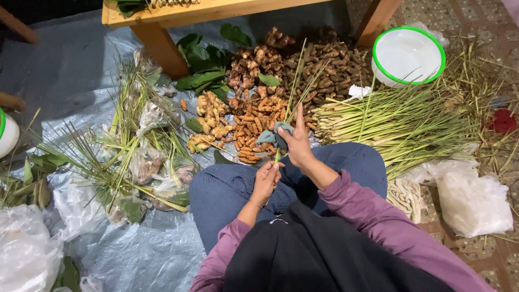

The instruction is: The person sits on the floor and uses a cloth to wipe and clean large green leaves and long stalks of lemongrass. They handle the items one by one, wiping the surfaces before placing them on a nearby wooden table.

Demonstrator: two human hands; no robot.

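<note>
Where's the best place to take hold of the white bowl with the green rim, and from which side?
Probably the near part of the green rim of the white bowl, coming from the person's side with the right hand. It sits upright and open-mouthed on the floor, so its rim is exposed for a pinch. A wooden table leg stands close on its left, and the lemongrass pile reaches its near edge.

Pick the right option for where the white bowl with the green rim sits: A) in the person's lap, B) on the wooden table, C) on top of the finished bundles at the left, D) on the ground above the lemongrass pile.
D: the white bowl rests on the ground just above the lemongrass pile, beside the table leg.
</note>
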